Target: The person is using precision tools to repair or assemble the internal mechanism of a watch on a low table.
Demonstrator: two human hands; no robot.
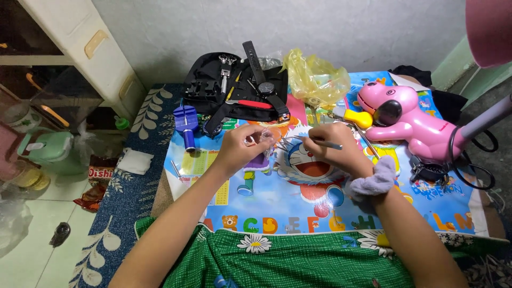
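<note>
While both hands meet over the colourful cartoon mat, fine work on a small clear piece looks midway.

Left hand pinches the clear piece above the mat; right hand grips thin metal tweezers aimed at it; black tool kit lies open, a black watch on it; what the piece is stays unclear, the tweezer tips too fine to read.

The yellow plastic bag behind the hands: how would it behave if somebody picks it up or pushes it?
The yellow plastic bag is thin, see-through and crumpled, so it would probably be floppy and lose its shape when lifted. It looks very light for its size, so a push would likely slide or crush it. It has no round form, so rolling seems unlikely.
</note>
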